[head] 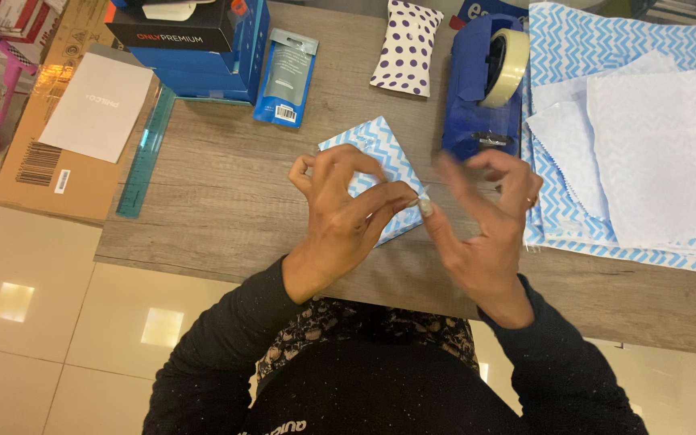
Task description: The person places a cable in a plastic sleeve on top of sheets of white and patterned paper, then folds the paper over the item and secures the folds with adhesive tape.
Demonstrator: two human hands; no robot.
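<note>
A small box wrapped in blue and white zigzag paper [380,149] lies on the wooden table [227,201] in front of me. My left hand [348,217] rests over its near side, fingers curled on the wrapping. My right hand [481,221] is just to the right of it. A small piece of clear tape [424,197] is pinched between the fingertips of both hands, at the parcel's right edge. A blue tape dispenser [481,89] with a roll of tape stands right behind my right hand.
Sheets of zigzag and white paper [638,153] are stacked at the right. A dotted pillow box [407,48], a blue packet [285,76], stacked blue and black boxes [195,48] and a teal ruler [147,153] lie at the back and left. A cardboard box [58,145] sits off the table's left edge.
</note>
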